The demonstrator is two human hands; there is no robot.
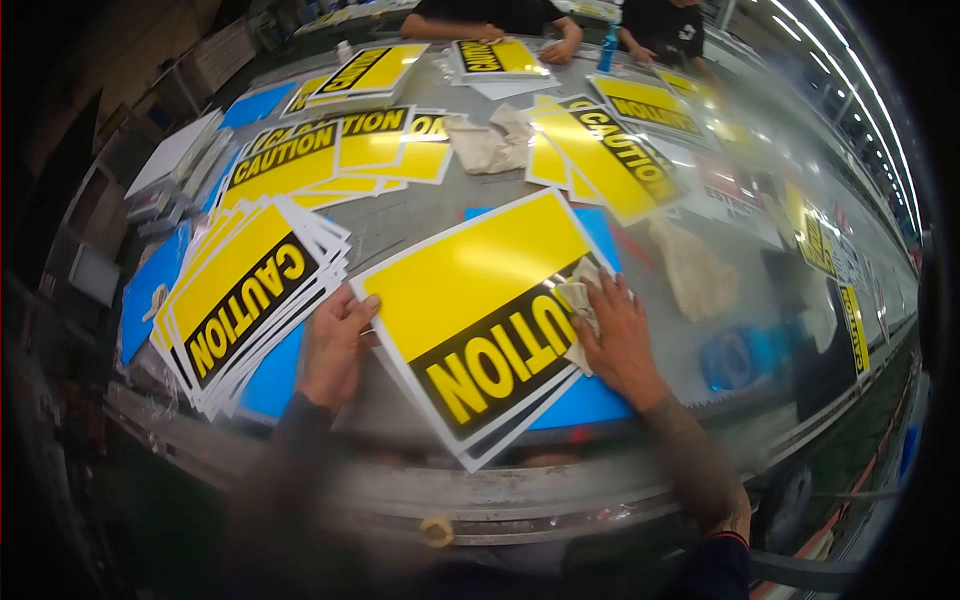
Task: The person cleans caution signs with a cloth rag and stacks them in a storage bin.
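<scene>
A yellow and black caution sign (480, 280) lies in front of me, upside down to my view, over other signs and a blue sheet (590, 402). My left hand (338, 340) pinches its left edge between thumb and fingers. My right hand (618, 335) presses a crumpled pale cloth (580, 300) onto the sign's right part, over some of its letters. Left of my left hand is a fanned stack of caution signs (245, 300).
Across the table (400, 215) lie more sign piles (290, 160), a beige cloth (488, 143) and another cloth (692, 270). A blue tape roll (727, 360) is at right. Two people stand at the far side, near a blue bottle (607, 48).
</scene>
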